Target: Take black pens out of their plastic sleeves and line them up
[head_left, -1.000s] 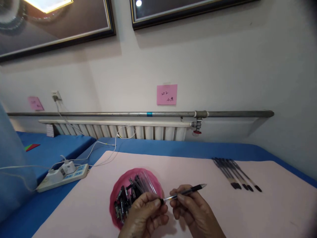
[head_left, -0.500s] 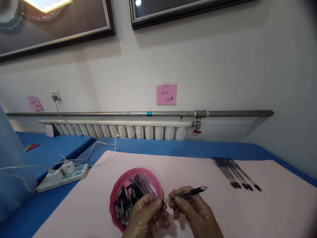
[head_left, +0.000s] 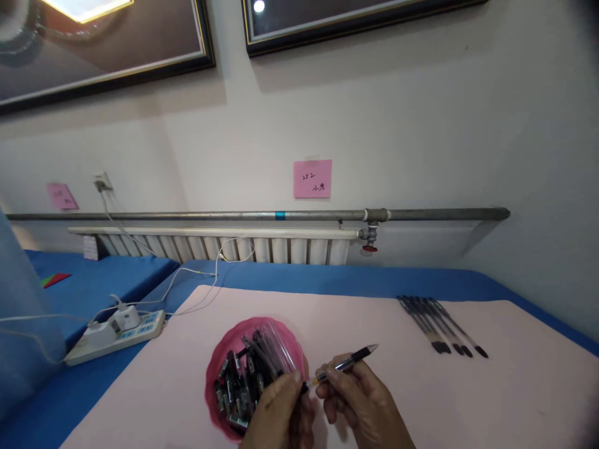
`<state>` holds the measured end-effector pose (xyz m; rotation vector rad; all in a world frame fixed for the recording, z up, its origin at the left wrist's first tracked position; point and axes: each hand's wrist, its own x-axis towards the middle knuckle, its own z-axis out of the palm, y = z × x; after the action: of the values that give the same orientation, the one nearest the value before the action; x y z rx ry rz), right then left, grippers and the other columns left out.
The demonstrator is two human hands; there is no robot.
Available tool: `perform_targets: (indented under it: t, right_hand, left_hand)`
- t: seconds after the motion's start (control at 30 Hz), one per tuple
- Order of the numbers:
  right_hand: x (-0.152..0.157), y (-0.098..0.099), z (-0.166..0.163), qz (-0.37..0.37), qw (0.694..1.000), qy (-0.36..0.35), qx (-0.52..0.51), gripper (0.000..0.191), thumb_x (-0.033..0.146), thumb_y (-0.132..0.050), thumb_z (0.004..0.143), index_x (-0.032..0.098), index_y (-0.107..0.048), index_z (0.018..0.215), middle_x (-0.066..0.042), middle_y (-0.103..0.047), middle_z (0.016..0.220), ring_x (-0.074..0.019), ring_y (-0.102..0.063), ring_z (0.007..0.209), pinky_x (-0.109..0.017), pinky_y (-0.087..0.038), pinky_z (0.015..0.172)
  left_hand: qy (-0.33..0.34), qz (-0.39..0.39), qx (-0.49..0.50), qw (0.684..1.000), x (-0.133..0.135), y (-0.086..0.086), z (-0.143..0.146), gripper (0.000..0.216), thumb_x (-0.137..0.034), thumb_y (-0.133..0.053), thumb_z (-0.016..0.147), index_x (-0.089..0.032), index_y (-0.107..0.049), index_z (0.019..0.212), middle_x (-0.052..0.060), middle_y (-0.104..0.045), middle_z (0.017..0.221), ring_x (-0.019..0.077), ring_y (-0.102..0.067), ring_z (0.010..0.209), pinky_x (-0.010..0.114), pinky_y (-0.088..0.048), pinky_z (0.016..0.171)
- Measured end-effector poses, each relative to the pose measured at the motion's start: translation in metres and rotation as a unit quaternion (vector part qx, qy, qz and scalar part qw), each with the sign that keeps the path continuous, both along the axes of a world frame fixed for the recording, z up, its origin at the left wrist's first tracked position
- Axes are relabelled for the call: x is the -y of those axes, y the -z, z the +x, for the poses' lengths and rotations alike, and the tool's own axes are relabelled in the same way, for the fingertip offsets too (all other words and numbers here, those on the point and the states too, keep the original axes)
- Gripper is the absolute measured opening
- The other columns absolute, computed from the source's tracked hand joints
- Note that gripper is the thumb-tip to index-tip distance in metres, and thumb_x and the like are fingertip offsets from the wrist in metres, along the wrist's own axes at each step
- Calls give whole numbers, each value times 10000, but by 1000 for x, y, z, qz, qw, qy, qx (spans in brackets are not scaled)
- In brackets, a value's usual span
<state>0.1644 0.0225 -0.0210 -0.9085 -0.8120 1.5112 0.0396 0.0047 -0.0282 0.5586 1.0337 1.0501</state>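
A clear-barrelled pen (head_left: pixel 359 356) with a black grip points up and to the right in front of me. My right hand (head_left: pixel 362 399) is closed round its barrel, thumb on top. At the pen's lower left end, my left hand (head_left: pixel 279 408) pinches a small black end piece (head_left: pixel 304 387); whether this piece is joined to the pen I cannot tell. Beside and partly behind my left hand stands a pink scalloped bowl (head_left: pixel 209 380). Black pen caps (head_left: pixel 229 386) and clear pen barrels (head_left: pixel 281 349) fill it.
Several black-capped pens (head_left: pixel 442 327) lie side by side on the pink sheet (head_left: pixel 350 312) at right. A white power strip (head_left: pixel 116 342) with plugs and cables (head_left: pixel 187 269) lies at left on the blue cloth. Behind the table runs a radiator (head_left: pixel 281 249) under a pipe (head_left: pixel 210 216).
The pen in my right hand has shifted slightly left and tilts up more steeply. My left hand has turned a little, its fingers now more hidden. The whole view has moved slightly.
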Motion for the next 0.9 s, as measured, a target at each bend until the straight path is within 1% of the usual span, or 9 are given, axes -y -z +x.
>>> perform_targets:
  t: [0.1,0.2,0.3,0.4,0.5,0.6,0.73,0.8,0.9]
  right_hand:
    - [0,1,0,2,1000,-7,4,302,418,-777,613,178,-616,703,-22,-679,627,-145,-574,497,-243,-419,427]
    - [0,-2,1,-1,1000,-11,-3,290,412,-772,619,179,-615,690,-22,-672,626,-157,-588,528,-243,-423,437]
    - [2,-5,2,5,1000,-4,-2,248,387,-750,657,183,-620,712,-23,-676,645,-159,-591,545,-250,-433,462]
    - [3,-6,1,7,1000,-8,4,243,390,-736,675,184,-617,726,-21,-674,629,-157,-587,539,-249,-431,458]
    - [2,-6,1,-6,1000,-14,-9,255,377,-755,652,179,-606,713,-16,-662,605,-156,-587,546,-236,-427,447]
    - [0,-6,1,-15,1000,-18,-19,270,381,-758,641,172,-595,689,-15,-657,591,-139,-570,522,-219,-411,429]
    - [-3,-2,2,-1,1000,-17,-1,264,390,-734,668,173,-586,685,1,-638,555,-128,-565,505,-211,-418,432]
    - [-5,3,1,3,1000,-25,0,296,418,-742,642,179,-572,679,6,-629,529,-130,-560,468,-211,-406,404]
    - [-8,10,1,6,999,-41,-2,316,443,-729,638,183,-554,679,9,-620,496,-115,-527,407,-204,-377,377]
  left_hand:
    - [1,53,-13,998,-1,3,-1,449,-576,-673,613,-160,-502,611,-67,-459,425,22,-331,303,162,-208,337]
    - [-56,112,-12,992,-2,2,-1,428,-453,-793,512,-154,-573,726,-27,-577,585,48,-450,407,162,-311,372]
    - [-63,59,15,996,-2,-3,-2,489,-487,-762,546,-155,-599,866,3,-604,631,99,-531,490,186,-367,399]
    - [-5,-24,30,999,-1,-3,-1,445,-574,-666,623,-147,-562,695,-18,-542,487,65,-451,372,173,-300,370]
    - [17,32,10,999,0,2,-1,456,-577,-696,579,-164,-504,611,-58,-485,416,34,-362,304,160,-226,339]
    - [-15,105,-36,994,-1,5,-3,428,-521,-745,550,-162,-526,627,-70,-479,407,37,-366,319,160,-264,353]
    - [-22,55,-14,998,-1,4,-4,443,-545,-706,593,-153,-616,780,-3,-592,544,87,-462,395,209,-348,417]
    - [7,25,8,1000,1,4,-1,432,-560,-681,613,-146,-624,724,9,-568,504,104,-470,402,229,-354,447]
    - [10,56,22,998,2,6,3,402,-537,-725,570,-164,-587,627,-16,-509,462,91,-440,415,213,-328,454]
